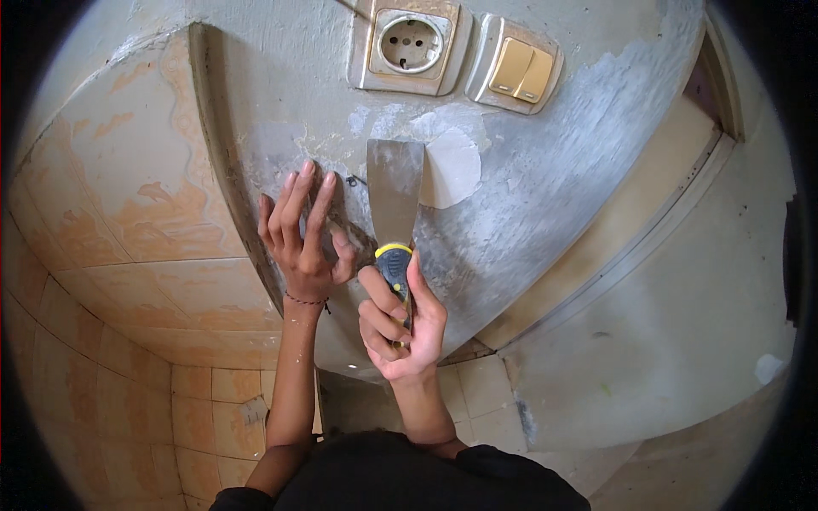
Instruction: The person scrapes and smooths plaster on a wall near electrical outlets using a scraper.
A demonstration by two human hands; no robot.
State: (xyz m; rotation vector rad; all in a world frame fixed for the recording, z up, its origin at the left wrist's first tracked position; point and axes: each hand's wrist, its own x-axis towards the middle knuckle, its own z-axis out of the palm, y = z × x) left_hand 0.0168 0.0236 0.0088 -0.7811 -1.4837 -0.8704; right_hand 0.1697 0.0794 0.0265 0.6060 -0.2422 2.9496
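Note:
My right hand (400, 315) grips a putty knife (394, 192) by its black and yellow handle, with the broad metal blade pointing up over the grey wall. The blade lies beside a pale, peeled or patched area (452, 170), partly over its left side. Just left of the knife, my left hand (302, 230) is open, fingers spread at the wall, with a braided string on the wrist. A small dark bit (353, 180) shows between the left hand and the blade, too small to make out.
Above are a socket (409, 43) and a double switch (520, 72). A raised edge (217, 128) borders orange-patterned tiles (128, 170) on the left. A recessed doorway frame (707, 162) runs along the right. A tiled floor (477, 396) shows below the wall.

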